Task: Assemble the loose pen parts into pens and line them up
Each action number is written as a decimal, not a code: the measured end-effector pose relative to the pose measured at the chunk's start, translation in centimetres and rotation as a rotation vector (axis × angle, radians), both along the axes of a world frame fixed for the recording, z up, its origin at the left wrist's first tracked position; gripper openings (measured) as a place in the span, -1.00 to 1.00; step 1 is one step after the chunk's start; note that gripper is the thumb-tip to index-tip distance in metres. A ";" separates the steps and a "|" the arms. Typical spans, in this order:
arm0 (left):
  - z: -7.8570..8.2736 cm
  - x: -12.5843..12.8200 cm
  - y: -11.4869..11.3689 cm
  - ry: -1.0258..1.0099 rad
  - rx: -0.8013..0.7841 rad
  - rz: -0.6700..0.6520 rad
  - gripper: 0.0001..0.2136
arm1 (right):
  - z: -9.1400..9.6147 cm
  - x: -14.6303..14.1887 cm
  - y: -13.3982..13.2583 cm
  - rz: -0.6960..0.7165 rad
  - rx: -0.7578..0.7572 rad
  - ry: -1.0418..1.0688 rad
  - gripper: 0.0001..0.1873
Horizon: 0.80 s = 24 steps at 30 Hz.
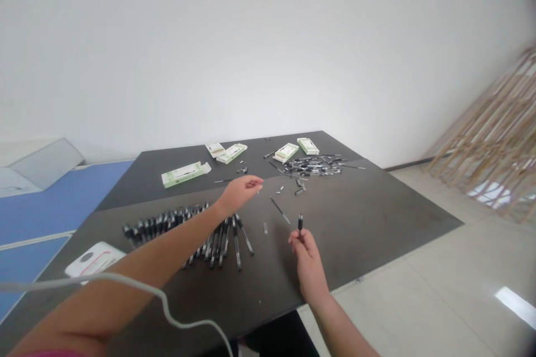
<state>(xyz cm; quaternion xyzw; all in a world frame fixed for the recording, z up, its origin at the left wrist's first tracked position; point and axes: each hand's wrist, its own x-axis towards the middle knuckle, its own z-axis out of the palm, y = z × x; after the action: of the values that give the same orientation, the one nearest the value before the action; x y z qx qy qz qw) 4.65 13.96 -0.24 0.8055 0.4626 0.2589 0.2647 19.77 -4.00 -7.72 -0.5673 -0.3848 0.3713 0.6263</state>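
At the far left I see a white device [94, 259] on the near corner of the black table [377, 217], with a white cable [167, 307] looping across the foreground. Next comes a row of black pens [184, 228] lying side by side, and beyond it a green box [184, 174] with an open flap.

My left hand [239, 192] is stretched forward above the far end of that row. Its fingertips are drawn close together over the tabletop, but I cannot tell whether anything is pinched between them.

Just right of it a thin refill [280, 210] lies loose on the table.

My right hand [307, 259] hovers near the front edge. Its thumb and fingers are closed around a short black pen piece [300, 223], held upright with its tip pointing up.

Further back and right, a pile of pen parts [314, 166] is scattered beside two more green boxes [293, 149]. Wooden racks [494, 145] lean at the far right, off the table.
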 end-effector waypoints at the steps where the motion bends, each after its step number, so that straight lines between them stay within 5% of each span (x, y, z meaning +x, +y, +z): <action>1: -0.2 0.2 -2.2 -0.090 -0.030 -0.083 -0.70 | 0.6 -0.5 0.2 0.030 0.006 0.072 -0.85; 5: -0.8 0.0 -8.8 -0.188 0.033 -0.221 -0.77 | 2.4 -2.8 0.8 0.245 -0.006 0.380 -0.79; 9: -0.9 -1.2 -11.9 -0.052 0.285 -0.275 -0.81 | 2.8 -4.3 0.0 0.368 -0.023 0.557 -0.79; 14: -1.2 -2.5 -13.7 0.065 0.420 -0.270 -0.80 | 2.7 -4.9 -1.1 0.389 -0.051 0.667 -0.84; 24: -1.9 -3.2 -14.5 -0.028 0.374 -0.219 -0.79 | 2.7 -5.8 -1.3 0.320 -0.058 0.567 -0.72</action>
<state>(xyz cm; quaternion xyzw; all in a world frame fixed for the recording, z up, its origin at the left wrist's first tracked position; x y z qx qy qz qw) 1.47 -0.53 -2.11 0.8824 0.3127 0.3210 0.1436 14.00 -5.28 -5.00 -0.3912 -0.2686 0.6192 0.6257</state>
